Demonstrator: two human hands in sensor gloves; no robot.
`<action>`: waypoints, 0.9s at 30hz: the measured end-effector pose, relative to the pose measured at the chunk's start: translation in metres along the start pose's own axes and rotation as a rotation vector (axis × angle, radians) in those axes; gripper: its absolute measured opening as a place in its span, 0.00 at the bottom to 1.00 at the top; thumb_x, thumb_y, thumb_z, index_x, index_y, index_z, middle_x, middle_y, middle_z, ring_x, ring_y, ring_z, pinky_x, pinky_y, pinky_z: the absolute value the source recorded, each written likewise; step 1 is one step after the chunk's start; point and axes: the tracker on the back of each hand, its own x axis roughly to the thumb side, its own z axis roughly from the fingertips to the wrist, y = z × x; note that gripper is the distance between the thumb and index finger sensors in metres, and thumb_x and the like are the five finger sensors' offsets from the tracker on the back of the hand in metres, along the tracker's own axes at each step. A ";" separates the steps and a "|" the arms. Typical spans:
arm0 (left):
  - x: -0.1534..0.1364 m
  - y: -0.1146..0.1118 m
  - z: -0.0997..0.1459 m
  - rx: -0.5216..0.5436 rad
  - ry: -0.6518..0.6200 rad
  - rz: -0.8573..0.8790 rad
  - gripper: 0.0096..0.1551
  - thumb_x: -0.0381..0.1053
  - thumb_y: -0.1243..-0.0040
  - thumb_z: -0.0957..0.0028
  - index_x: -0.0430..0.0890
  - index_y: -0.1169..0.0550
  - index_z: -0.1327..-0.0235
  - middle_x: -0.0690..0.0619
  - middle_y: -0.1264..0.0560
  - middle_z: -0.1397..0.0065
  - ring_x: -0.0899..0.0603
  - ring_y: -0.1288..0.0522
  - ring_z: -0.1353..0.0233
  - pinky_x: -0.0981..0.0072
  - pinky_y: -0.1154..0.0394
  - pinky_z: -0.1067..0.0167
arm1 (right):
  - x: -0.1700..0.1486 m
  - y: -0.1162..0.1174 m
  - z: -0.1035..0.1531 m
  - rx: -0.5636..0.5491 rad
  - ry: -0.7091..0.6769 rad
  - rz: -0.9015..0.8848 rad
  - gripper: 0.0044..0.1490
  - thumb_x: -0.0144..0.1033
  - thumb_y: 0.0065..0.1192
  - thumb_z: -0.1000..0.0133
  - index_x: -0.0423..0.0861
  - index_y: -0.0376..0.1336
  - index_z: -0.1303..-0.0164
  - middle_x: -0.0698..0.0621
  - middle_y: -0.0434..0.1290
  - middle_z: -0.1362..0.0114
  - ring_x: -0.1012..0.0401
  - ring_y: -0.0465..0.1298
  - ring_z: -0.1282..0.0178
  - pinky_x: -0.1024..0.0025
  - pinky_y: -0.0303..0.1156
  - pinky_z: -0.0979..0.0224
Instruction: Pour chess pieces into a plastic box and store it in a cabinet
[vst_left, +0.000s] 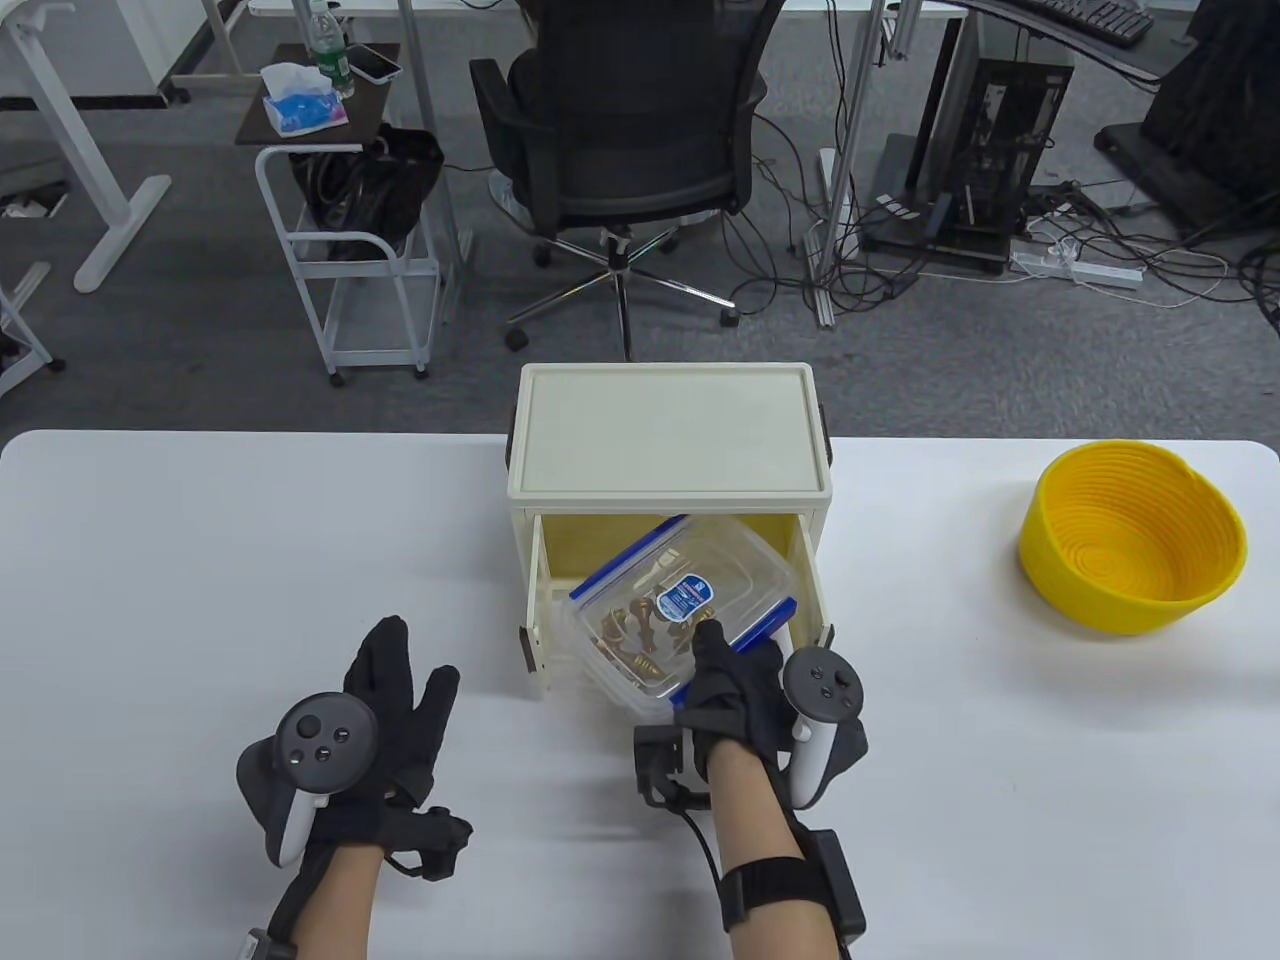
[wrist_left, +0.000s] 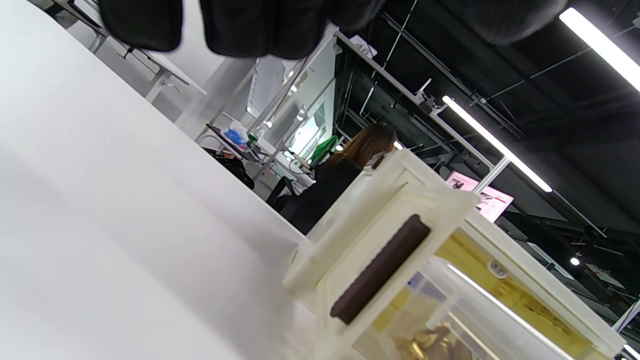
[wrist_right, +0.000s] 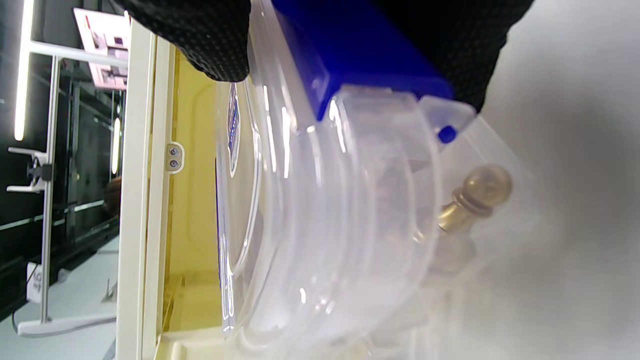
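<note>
A clear plastic box with blue lid clips holds several brown chess pieces. It sits askew, partly inside the open front of a cream cabinet at the table's middle back. My right hand grips the box's near blue clip, with a finger on the lid. In the right wrist view the box and a gold-brown piece fill the frame, the cabinet's yellow inside behind. My left hand rests open on the table, left of the cabinet. The left wrist view shows the cabinet's door edge.
A yellow woven bowl stands at the table's right back. The white table stretches left and right of the cabinet. Beyond the far edge are an office chair and a white cart.
</note>
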 end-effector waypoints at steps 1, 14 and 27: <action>0.000 0.000 0.000 0.000 0.000 -0.005 0.46 0.66 0.57 0.38 0.41 0.51 0.17 0.35 0.48 0.12 0.27 0.45 0.16 0.25 0.41 0.28 | 0.003 0.005 -0.003 -0.017 -0.001 -0.008 0.55 0.45 0.56 0.32 0.19 0.34 0.25 0.25 0.55 0.33 0.39 0.69 0.48 0.66 0.82 0.44; -0.008 -0.007 -0.004 0.015 0.014 -0.038 0.46 0.66 0.58 0.38 0.41 0.54 0.18 0.35 0.52 0.12 0.27 0.46 0.16 0.25 0.41 0.28 | 0.023 0.057 -0.060 -0.100 0.051 -0.179 0.56 0.46 0.57 0.32 0.21 0.33 0.25 0.26 0.54 0.33 0.40 0.69 0.45 0.66 0.83 0.40; -0.019 -0.016 -0.011 -0.011 0.065 -0.070 0.46 0.66 0.58 0.38 0.41 0.54 0.18 0.35 0.53 0.12 0.27 0.47 0.16 0.25 0.42 0.28 | 0.021 0.098 -0.108 -0.201 0.141 -0.337 0.58 0.48 0.60 0.33 0.21 0.33 0.27 0.27 0.54 0.33 0.40 0.70 0.43 0.66 0.85 0.36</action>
